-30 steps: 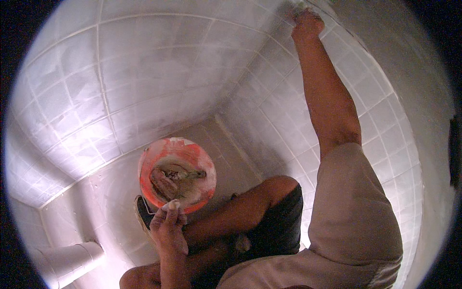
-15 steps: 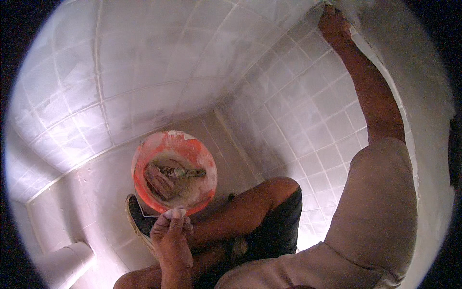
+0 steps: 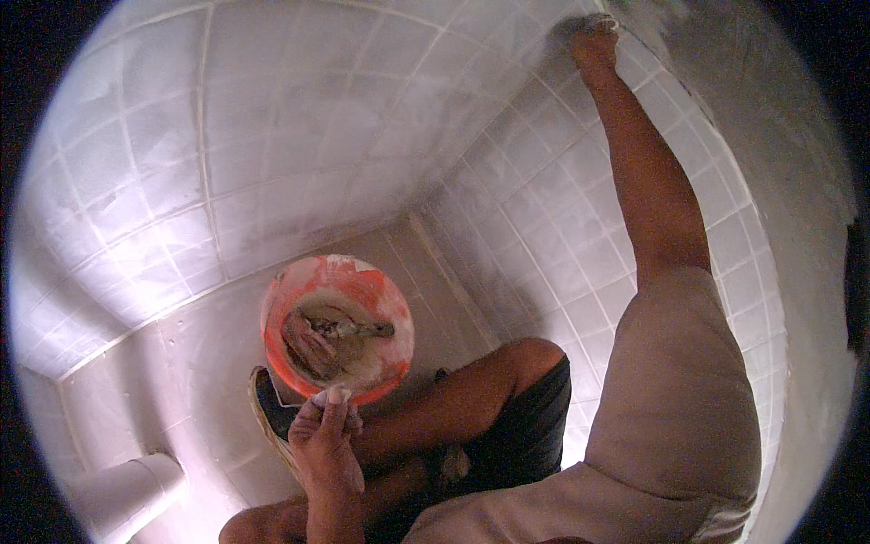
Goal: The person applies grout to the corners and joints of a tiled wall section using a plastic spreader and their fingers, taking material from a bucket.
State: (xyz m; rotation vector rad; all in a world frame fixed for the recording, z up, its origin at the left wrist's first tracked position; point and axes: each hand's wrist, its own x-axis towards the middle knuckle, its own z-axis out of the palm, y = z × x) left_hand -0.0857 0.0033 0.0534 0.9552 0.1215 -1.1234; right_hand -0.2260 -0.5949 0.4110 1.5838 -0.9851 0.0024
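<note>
My left hand (image 3: 326,440) is closed at the near rim of an orange-red bucket (image 3: 281,354), its thumb uppermost, gripping the thin wire handle (image 3: 280,399). Pale paste-like material (image 3: 362,361) coats the bucket's inside. A greyish, ridged lump (image 3: 311,347) and a dark-tipped tool (image 3: 381,329) lie in it; their exact kinds are unclear. High at the upper right, my right hand (image 3: 595,43) is up against the tiled wall (image 3: 571,218) with my arm stretched out. Its fingers look bunched around something small that I cannot make out, beside a dark patch or shadow.
Tiled walls with whitish film meet in a corner beyond the bucket. A bent bare leg (image 3: 453,399) and a dark shoe (image 3: 272,408) are close beside the bucket. A pale pipe (image 3: 131,490) juts at the lower left. A rough grey surface (image 3: 797,181) borders the right.
My right hand has shifted left along the upper wall, its arm swinging with it. My left hand keeps its grip; the bucket appears slightly further right as the view shifts.
</note>
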